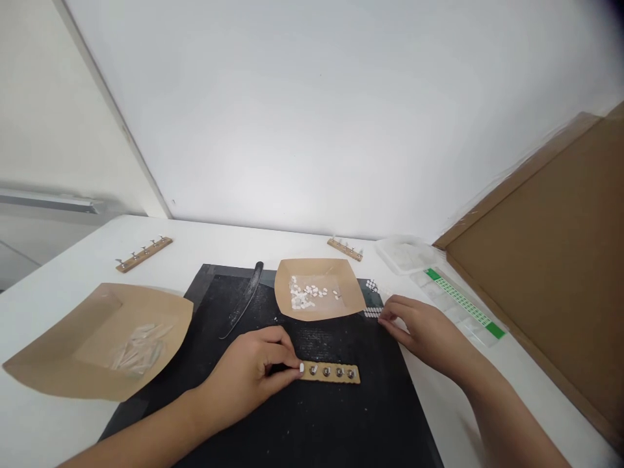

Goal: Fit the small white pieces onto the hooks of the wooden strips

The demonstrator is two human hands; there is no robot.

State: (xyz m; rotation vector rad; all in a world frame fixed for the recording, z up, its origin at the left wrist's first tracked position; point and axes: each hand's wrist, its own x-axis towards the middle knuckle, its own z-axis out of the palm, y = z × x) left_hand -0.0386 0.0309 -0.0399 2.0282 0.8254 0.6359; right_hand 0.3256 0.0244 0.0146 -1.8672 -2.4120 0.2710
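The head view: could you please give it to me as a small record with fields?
left hand: left hand pinches a white piece at the front strip's left end
right hand: right hand, fingertips by white dots
mat: black mat under the front strip
file: dark file, lying on the mat
right tray: right tray, small white pieces inside
left tray: left tray, slim pieces inside
behind: left back strip; right back strip
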